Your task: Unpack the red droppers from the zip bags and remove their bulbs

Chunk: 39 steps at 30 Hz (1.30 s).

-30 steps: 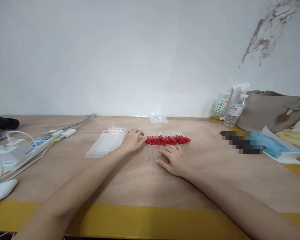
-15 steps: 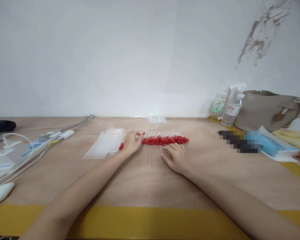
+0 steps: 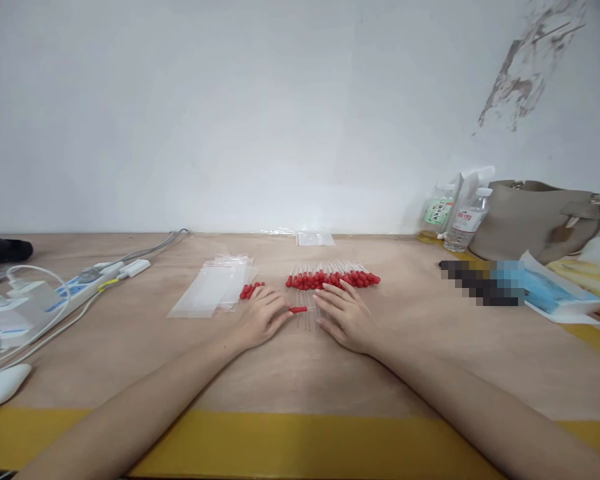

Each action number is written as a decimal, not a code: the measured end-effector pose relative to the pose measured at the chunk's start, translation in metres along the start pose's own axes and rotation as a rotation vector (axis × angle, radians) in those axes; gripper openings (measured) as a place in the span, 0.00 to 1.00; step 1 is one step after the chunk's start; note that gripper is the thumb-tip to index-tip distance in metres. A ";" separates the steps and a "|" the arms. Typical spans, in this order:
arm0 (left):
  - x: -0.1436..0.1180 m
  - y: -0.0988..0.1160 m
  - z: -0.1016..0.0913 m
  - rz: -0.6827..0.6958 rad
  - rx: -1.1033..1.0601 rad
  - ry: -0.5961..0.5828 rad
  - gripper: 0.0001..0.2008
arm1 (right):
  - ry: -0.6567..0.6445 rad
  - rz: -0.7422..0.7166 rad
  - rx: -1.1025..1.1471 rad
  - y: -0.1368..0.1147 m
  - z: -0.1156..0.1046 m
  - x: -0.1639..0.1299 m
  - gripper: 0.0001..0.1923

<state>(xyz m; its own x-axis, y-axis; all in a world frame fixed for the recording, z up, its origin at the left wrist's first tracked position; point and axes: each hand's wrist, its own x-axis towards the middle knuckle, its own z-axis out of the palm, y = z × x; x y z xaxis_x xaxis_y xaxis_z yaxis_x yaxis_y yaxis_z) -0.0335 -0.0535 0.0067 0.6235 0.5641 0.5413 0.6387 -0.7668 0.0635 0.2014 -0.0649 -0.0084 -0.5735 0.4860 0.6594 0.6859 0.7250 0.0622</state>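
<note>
My left hand [image 3: 264, 315] is closed, thumb and fingertips pinching a thin red-headed piece [image 3: 299, 309]. The red end of this piece points right, toward my other hand. My right hand [image 3: 346, 312] rests on the table with its fingers bent and apart, thumb and forefinger beside several thin, pale pins [image 3: 307, 324]. Just beyond both hands lies a dense row of red-headed pieces [image 3: 330, 279], their thin white stems pointing toward the wall. A smaller group of red-headed pieces [image 3: 250, 290] lies behind my left hand, partly covered by it.
Clear zip bags [image 3: 200, 290] lie to the left of my hands, and another small bag [image 3: 315, 239] lies by the wall. A power strip [image 3: 80, 287] with chargers is at far left. Bottles [image 3: 465, 220], a grey handbag [image 3: 525, 220] and a blue packet [image 3: 555, 293] stand right.
My left hand has come back from the row toward me, bringing a red-headed piece in front of it. The small group at left is more exposed. My right hand has barely shifted.
</note>
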 end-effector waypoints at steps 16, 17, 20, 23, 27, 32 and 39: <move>0.012 0.016 0.015 0.088 -0.078 0.039 0.12 | 0.137 -0.096 0.231 0.003 0.024 0.000 0.13; 0.013 0.016 0.018 0.088 -0.070 0.060 0.10 | 0.163 -0.102 0.229 0.002 0.025 0.000 0.12; 0.013 0.016 0.021 0.087 -0.054 0.096 0.09 | 0.223 -0.107 0.211 0.001 0.029 0.000 0.11; 0.012 0.018 0.019 0.083 -0.044 0.073 0.11 | 0.201 -0.093 0.195 0.000 0.030 0.001 0.12; 0.013 0.021 0.012 0.097 -0.018 0.010 0.10 | 0.180 -0.137 0.246 0.001 0.029 0.001 0.10; 0.013 0.023 0.007 0.092 0.010 -0.058 0.10 | 0.183 -0.160 0.230 0.001 0.024 0.000 0.09; 0.011 0.026 0.002 0.078 -0.014 -0.116 0.11 | 0.194 -0.254 0.124 -0.002 0.013 -0.001 0.12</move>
<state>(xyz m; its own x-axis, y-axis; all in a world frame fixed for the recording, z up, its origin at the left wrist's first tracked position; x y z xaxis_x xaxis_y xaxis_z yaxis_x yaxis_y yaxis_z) -0.0093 -0.0667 0.0127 0.7196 0.5337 0.4443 0.5803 -0.8135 0.0373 0.1946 -0.0608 -0.0193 -0.6151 0.1889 0.7655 0.4656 0.8705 0.1594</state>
